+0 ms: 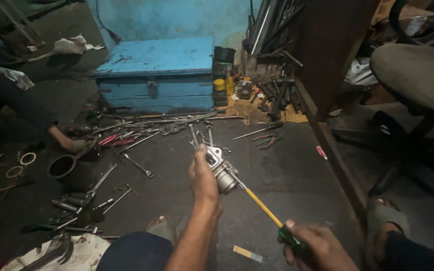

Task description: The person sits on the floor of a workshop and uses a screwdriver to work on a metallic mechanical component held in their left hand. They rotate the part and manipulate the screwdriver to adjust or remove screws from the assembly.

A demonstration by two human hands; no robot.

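My left hand (203,176) grips a small silver metal engine part (222,173) and holds it up over the dark floor. My right hand (315,246) is closed round the green handle of a screwdriver (262,206) with a yellow shaft. The screwdriver's tip meets the metal part at its right side. My knee in dark trousers (136,251) and a sandalled foot (160,227) show below the left arm.
Spanners, wrenches and pliers (141,133) lie scattered on the floor. A blue wooden chest (156,73) stands behind them. A black metal cylinder (66,170) sits at left beside another person's foot (71,144). A chair (418,80) and wooden frame (327,135) stand at right.
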